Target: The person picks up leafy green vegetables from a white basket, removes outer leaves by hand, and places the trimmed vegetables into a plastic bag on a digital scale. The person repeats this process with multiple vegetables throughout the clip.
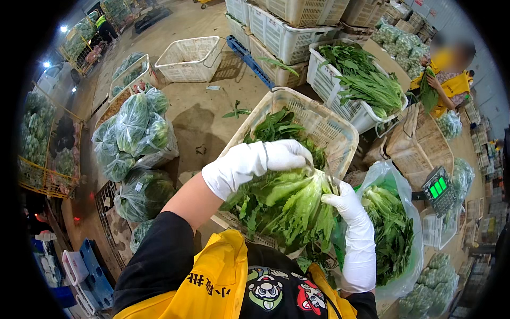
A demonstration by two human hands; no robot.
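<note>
A head of leafy green lettuce [295, 199] hangs over a pale plastic crate [334, 131], its pale stem end up and its leaves drooping toward me. My left hand [287, 155], in a white glove, curls its fingers at the stem end. On the other side my right hand [346, 201], gloved too, pinches the lettuce between thumb and fingers. A thin dark strip stands between the hands; what it is I cannot tell. Darker loose leaves [279, 125] lie inside the crate. Close by my right forearm, a clear plastic bag [416, 239] holds more lettuce [388, 235].
A lit digital scale display [440, 191] stands at the right. Beyond the crate is a white crate of long leafy greens [362, 79], near stacked crates [287, 40]. Bagged vegetables [135, 127] are piled left. A co-worker [450, 87] holds greens. An upright crate [189, 60] sits on the floor.
</note>
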